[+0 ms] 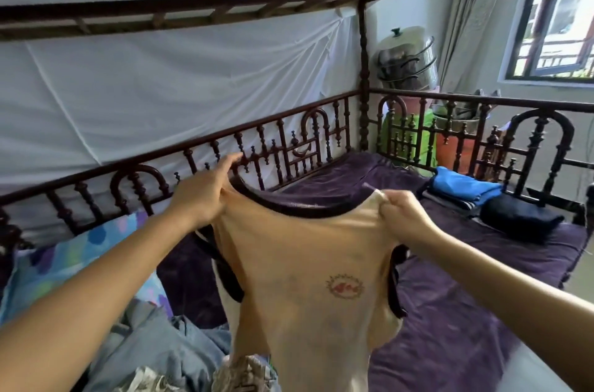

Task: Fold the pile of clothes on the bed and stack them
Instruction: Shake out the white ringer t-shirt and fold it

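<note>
1. Where the lower left of the frame is filled by the pile, the unfinished part of the task is shown: a blue-grey garment and a patterned piece are left crumpled on the bed, and nothing there is folded.
2. Left of centre, one shoulder of the tank top is gripped by the left hand, with fingers and thumb closed on the fabric in front of the bed rail.
3. At the centre, the peach tank top with dark trim is held up in the air, spread between both hands, and hangs down over the near edge of the pile. It is judged to be the piece in hand, opened out but not yet laid down or folded.
4. Right of centre, the other shoulder is pinched by the right hand, whose fingers are curled tightly on the cloth.
5. At the right of the frame, close to the far rail, a folded blue garment is set on a striped piece, and a folded dark garment is laid just beside it. A start on the stack is thus judged made, while the tank top and the whole pile are left to do.
</note>
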A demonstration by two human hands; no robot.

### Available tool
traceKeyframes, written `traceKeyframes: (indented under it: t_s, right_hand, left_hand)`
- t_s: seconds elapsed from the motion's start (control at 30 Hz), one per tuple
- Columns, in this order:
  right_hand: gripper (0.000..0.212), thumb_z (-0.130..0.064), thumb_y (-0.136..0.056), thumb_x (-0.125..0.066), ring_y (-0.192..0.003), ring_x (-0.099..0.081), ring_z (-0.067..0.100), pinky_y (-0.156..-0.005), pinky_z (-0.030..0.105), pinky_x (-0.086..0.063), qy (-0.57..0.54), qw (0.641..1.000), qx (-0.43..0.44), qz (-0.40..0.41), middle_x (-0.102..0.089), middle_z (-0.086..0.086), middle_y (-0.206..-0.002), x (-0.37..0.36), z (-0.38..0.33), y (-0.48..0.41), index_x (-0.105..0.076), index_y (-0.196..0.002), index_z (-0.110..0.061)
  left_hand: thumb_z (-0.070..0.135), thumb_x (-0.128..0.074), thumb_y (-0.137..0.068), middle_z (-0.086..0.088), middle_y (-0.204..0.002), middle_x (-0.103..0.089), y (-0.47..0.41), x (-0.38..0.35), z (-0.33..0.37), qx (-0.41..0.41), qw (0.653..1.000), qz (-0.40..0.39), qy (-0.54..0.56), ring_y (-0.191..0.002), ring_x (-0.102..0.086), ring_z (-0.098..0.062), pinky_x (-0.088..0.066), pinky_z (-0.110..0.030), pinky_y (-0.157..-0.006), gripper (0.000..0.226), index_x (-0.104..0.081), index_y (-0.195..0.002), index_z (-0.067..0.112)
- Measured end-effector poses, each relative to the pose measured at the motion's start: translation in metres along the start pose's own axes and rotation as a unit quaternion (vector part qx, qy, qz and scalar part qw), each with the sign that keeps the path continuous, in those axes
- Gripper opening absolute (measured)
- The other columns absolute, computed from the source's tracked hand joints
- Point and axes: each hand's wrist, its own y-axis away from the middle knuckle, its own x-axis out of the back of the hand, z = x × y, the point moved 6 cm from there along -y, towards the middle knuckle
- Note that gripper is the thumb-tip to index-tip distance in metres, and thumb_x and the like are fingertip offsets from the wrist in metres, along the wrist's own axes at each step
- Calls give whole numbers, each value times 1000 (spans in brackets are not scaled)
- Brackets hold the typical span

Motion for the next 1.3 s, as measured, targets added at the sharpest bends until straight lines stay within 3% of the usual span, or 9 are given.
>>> traceKeyframes:
  t_s: [0.13, 0.23, 0.3, 0.4, 0.47, 0.67, 0.9, 1.13, 1.3]
  right_hand:
    - [27, -26, -87, -65, -72, -62, -2, -57, 20, -44, -26, 990, 37, -133, -64, -19, -68, -2, -30, 8, -58, -70, -6]
    - [32, -34, -87, -69, -52, -45, 4, -48, 18, -36, 69, 984, 72, -148, -50, -12, -56, -7, -39, 17, -60, -68, -10]
    - [35, -31, -91, -64, -48, -36, 2, -46, 15, -29, 82, 982, 107, -135, -43, -14, -51, -8, -43, 19, -58, -63, -11]
    - [27, -28, -94, -62, -53, -39, 0, -48, 15, -31, 72, 978, 148, -131, -50, -10, -57, -15, -45, 23, -66, -74, -11]
    - [22, -28, -94, -60, -58, -44, 0, -53, 18, -36, 70, 978, 156, -121, -58, -4, -63, -19, -38, 21, -69, -79, -15]
    - [26, -29, -95, -58, -57, -48, -4, -55, 12, -37, 86, 989, 107, -48, -57, -23, -60, 0, 20, -7, -61, -70, -34]
    - [32, -29, -94, -57, -57, -47, 1, -56, 13, -34, 162, 987, -1, 20, -51, -16, -56, 69, 163, -55, -53, -63, -35]
    - [31, -35, -94, -55, -60, -50, 13, -60, 33, -42, 206, 973, -96, 43, -54, -10, -59, 176, 346, -133, -49, -64, -35]
    - [29, -45, -96, -46, -64, -57, 20, -62, 41, -49, 249, 949, -194, 23, -60, -5, -65, 252, 495, -182, -51, -75, -26]
  left_hand:
    - [45, -42, -77, -5, -79, -68, 3, -4, -22, -45, 989, 45, -133, -74, -64, -30, -35, -31, -56, 54, -51, -128, 28]
    - [73, -50, -67, 2, -74, -69, 4, -12, -32, -82, 990, 40, -110, -72, -66, -24, -35, -28, -56, 52, -60, -100, 34]
    - [61, -66, -70, 1, -76, -69, -4, -14, -43, -70, 990, 9, -119, -76, -66, -27, -41, -30, -58, 33, -64, -86, 32]
    - [25, -71, -77, -12, -91, -71, -27, -18, -65, -24, 983, -7, -180, -89, -64, -36, -41, -34, -65, 16, -72, -93, 23]
    - [19, -69, -80, -18, -92, -69, -42, -23, -84, 16, 987, 11, -158, -89, -63, -39, -43, -37, -67, 14, -72, -93, 17]
    - [11, -60, -85, -21, -94, -65, -79, -93, -82, 98, 991, 39, -88, -90, -60, -40, -46, -41, -68, 14, -71, -92, 9]
    - [13, -42, -91, -22, -97, -63, -155, -215, 6, 220, 975, 31, -28, -90, -59, -41, -41, -39, -65, 20, -60, -92, 6]
    - [14, -39, -95, -20, -106, -63, -268, -362, 146, 225, 971, 8, 78, -100, -57, -41, -41, -41, -72, 17, -55, -100, 12]
    - [9, -44, -88, -17, -96, -67, -340, -492, 246, 229, 950, -61, 203, -88, -64, -39, -54, -41, -76, 15, -59, -91, 8]
